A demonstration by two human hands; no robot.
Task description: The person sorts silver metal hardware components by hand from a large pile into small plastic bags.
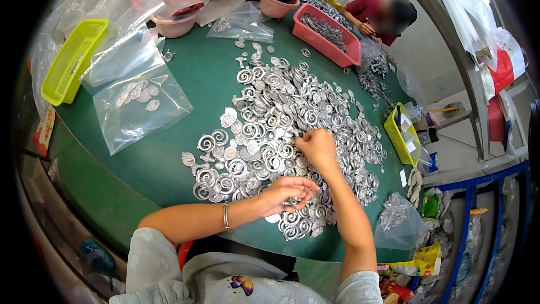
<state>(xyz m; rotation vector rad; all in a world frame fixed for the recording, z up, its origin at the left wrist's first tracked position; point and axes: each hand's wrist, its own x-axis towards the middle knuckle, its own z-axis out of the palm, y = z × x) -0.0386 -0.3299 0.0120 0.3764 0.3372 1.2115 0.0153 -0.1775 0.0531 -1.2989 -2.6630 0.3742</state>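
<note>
A broad heap of silver metal pieces (270, 118), spiral charms and oval medals among them, covers the middle of the green table. Over the near part of the heap, my left hand (284, 192) is cupped and curled around a few small silver pieces (291, 200); their exact shape is partly hidden by the fingers. My right hand (318, 147) reaches into the middle of the heap, its fingers pinched together at the pieces. Whatever sits between those fingertips is too small to tell. A bangle (226, 217) circles my left wrist.
A clear plastic bag (140, 126) with several oval medals lies at left, near a yellow-green basket (70, 65). Pink tubs (174, 27) and a pink basket (332, 42) stand at the back. Another person (388, 17) works far right. A yellow basket (400, 138) and a bag (400, 222) sit right.
</note>
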